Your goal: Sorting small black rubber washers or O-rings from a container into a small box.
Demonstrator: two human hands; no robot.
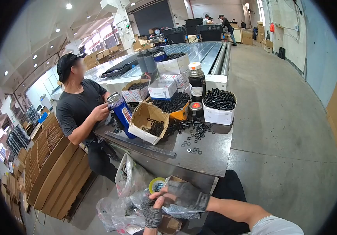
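In front of the table's near edge, below its top, my two hands meet, both in grey fingerless gloves. My left hand [153,211] is closed with its thumb raised; anything in it is too small to make out. My right hand [188,195] reaches across from the right, its fingertips by the left fingers and smeared. Just behind them lies a roll of yellow tape [156,185]. Under and beside the hands are clear plastic bags [117,211] and an open cardboard box [170,225]. Black washers [192,150] and bolts lie loose on the dark table [211,160].
Boxes of black bolts [220,100], a box of washers [153,124], a black thermos [196,83] and a metal bar [141,145] stand or lie on the table. A co-worker [78,102] at left holds a blue flask [120,115]. Cardboard [55,172] is stacked at left.
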